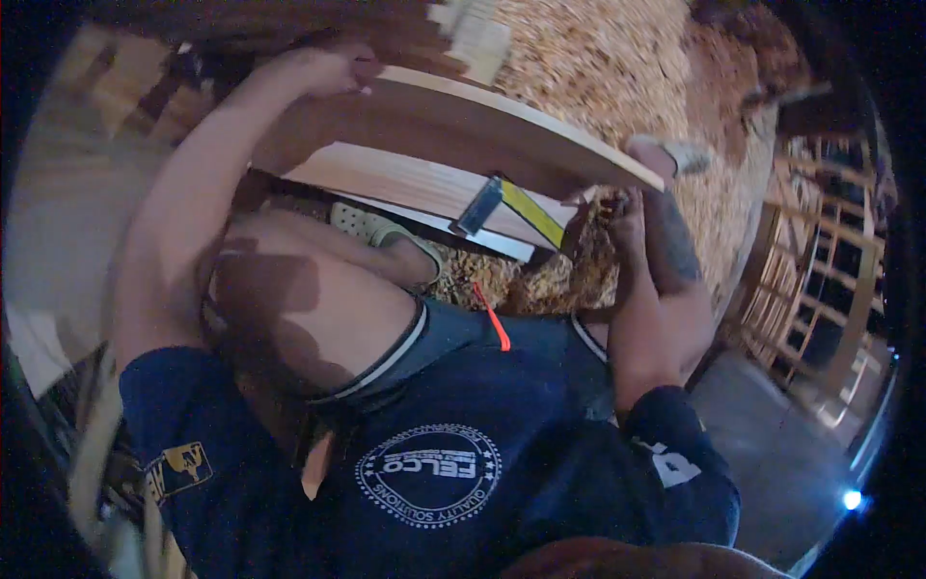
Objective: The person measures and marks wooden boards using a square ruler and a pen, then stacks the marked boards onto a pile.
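A long wooden board (439, 125) stands on edge across my lap, spanning between my two hands. At its far left corner, my left hand (338, 72) is closed with the fingers curled over the edge. My right hand (627, 222) is closed at the board's right end, its fingers partly hidden in shadow. Behind that board's near side lies a paler plank (395, 179). Resting on the plank, nearer my right hand, is a try square (516, 207) with a dark stock and a yellow blade; neither hand touches it.
Wood shavings (588, 58) cover the ground ahead and under my legs. My feet wear pale clogs (362, 224). An orange strip (494, 318) lies at my shorts. Stacked wooden framing (820, 261) stands at the right, beside a bright light (852, 500).
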A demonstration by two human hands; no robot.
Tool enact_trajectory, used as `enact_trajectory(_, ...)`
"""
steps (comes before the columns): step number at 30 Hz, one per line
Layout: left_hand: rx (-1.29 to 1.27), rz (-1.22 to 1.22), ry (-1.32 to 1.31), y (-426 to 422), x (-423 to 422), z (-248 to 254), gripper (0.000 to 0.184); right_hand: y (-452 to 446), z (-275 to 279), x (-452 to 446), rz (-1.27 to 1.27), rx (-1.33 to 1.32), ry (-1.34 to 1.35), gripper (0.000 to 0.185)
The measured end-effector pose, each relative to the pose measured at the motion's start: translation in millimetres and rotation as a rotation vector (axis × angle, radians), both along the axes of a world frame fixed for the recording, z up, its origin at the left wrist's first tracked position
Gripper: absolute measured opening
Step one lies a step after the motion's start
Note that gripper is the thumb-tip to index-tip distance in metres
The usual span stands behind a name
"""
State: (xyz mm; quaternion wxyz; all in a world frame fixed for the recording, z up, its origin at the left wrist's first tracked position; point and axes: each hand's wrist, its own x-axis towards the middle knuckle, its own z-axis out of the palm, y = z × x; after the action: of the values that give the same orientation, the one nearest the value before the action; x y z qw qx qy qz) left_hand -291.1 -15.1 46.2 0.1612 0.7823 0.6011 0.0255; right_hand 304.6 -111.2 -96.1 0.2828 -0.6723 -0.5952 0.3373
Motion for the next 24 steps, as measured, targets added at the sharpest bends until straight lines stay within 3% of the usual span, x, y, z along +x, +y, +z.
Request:
enact_trajectory(2,-0.057,-0.073,-0.053,-3.0,25.6,-2.0,0.04,-8.5,-18.3,12.4,-0.192,-0.1,0.317,0.037)
enact_trajectory(4,-0.127,-0.153,-0.1,-2.6,55.1,2.1,0.042,-9.7,-31.7,34.9,-0.251,-0.153,0.217,0.042)
enact_trajectory(7,-0.195,-0.316,0.088,4.9,111.0,30.6,0.045,1.5,-29.3,48.7,-0.258,-0.258,0.017,0.047)
enact_trajectory(10,-0.206,-0.295,0.209,-0.8,156.1,36.4,0.048,-2.6,-18.7,31.4,-0.316,-0.151,-0.055,0.039)
enact_trajectory(11,-0.187,-0.287,0.179,-0.2,167.0,33.7,0.049,-3.3,13.6,22.0,-0.338,-0.189,-0.046,0.03)
enact_trajectory(14,-0.111,-0.257,0.196,-4.2,196.1,23.8,0.052,-5.9,-3.1,27.0,-0.479,-0.237,0.452,0.02)
enact_trajectory(17,-0.049,-0.256,0.305,-4.4,211.6,9.4,0.054,-2.8,-28.0,25.6,-0.323,-0.227,0.498,0.016)
enact_trajectory(20,-0.08,-0.232,0.293,-5.5,215.9,13.7,0.053,-7.2,-8.6,16.2,-0.257,-0.293,0.585,0.012)
enact_trajectory(24,-0.162,-0.163,0.374,-6.0,227.2,24.0,0.053,1.6,-24.4,-2.7,-0.178,-0.101,0.498,0.011)
